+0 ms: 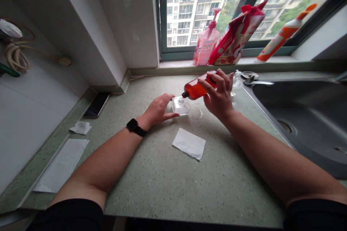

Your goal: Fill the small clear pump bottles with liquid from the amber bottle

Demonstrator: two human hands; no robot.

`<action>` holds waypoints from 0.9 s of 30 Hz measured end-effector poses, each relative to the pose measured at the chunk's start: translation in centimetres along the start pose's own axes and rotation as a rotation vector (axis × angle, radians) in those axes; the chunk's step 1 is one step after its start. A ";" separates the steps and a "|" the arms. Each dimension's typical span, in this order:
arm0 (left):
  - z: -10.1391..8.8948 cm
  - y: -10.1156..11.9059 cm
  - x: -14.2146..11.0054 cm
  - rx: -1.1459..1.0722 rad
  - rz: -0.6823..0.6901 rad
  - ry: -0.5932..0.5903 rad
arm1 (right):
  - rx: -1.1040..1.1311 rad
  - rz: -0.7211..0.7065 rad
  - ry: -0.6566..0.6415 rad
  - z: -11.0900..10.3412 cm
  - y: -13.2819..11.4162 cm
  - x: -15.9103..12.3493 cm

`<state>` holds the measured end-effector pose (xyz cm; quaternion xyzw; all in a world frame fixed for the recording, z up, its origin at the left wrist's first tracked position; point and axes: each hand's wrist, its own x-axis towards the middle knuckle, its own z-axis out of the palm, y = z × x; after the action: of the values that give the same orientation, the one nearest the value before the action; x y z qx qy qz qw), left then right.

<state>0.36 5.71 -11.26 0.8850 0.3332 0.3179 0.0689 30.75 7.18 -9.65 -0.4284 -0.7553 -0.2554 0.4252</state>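
From here I see a speckled green surface [151, 180]; a clear container [181, 108] stands toward its back, with a folded white tissue [189, 143] near it on the camera's side. Along the left I make out a dark phone [97, 104], a crumpled tissue [80, 127] and a flat sheet [62, 166].

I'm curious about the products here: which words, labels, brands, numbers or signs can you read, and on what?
No text reads clearly.
Pink pump bottle: label print too small and blurred.
Red packet: print and a square mark, too small.
Orange-and-white bottle: lettering too blurred.
Orange-red bottle in the right hand: no readable text.
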 end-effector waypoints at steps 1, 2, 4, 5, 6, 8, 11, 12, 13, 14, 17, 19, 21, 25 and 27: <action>0.0 0.0 0.0 -0.001 0.002 0.000 | 0.000 0.002 -0.003 0.0 0.0 0.0; 0.0 0.0 0.0 -0.002 0.003 0.001 | -0.004 0.006 -0.010 0.0 -0.1 0.0; 0.0 0.0 0.0 -0.001 0.005 0.002 | -0.015 0.009 -0.018 -0.1 -0.1 0.1; 0.0 -0.1 0.0 -0.001 0.006 0.003 | -0.019 0.004 -0.014 -0.1 -0.1 0.1; 0.0 0.0 0.0 -0.001 0.005 0.003 | -0.021 -0.002 -0.007 -0.1 -0.1 0.1; 0.0 0.0 0.0 -0.005 0.004 0.003 | -0.016 -0.010 0.000 -0.1 0.0 0.1; 0.0 0.0 0.0 -0.012 0.002 0.001 | -0.013 0.010 -0.020 -0.1 0.0 0.1; 0.0 0.0 0.0 -0.014 0.001 0.001 | -0.013 0.014 -0.025 -0.1 0.0 0.1; 0.0 0.0 0.0 -0.015 -0.001 0.000 | -0.011 0.016 -0.026 -0.1 0.1 0.1; 0.0 0.0 0.0 -0.016 -0.003 0.000 | -0.006 0.014 -0.026 -0.1 0.1 0.1; 0.0 -0.1 0.0 -0.021 -0.007 0.000 | 0.009 0.004 -0.022 -0.1 0.1 0.0; 0.0 -0.1 0.0 -0.027 -0.009 0.001 | 0.004 0.005 -0.022 -0.1 0.1 0.0; 0.0 -0.1 0.0 -0.032 -0.013 -0.002 | -0.004 0.012 -0.029 0.0 0.1 0.0; 0.0 0.0 0.0 -0.041 -0.025 -0.013 | -0.016 0.013 -0.029 0.0 0.1 0.0; 0.0 0.0 0.0 -0.040 -0.031 -0.016 | -0.021 0.009 -0.024 0.0 0.1 0.0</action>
<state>0.32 5.68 -11.24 0.8805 0.3400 0.3166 0.0944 30.84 7.24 -9.64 -0.4391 -0.7558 -0.2563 0.4127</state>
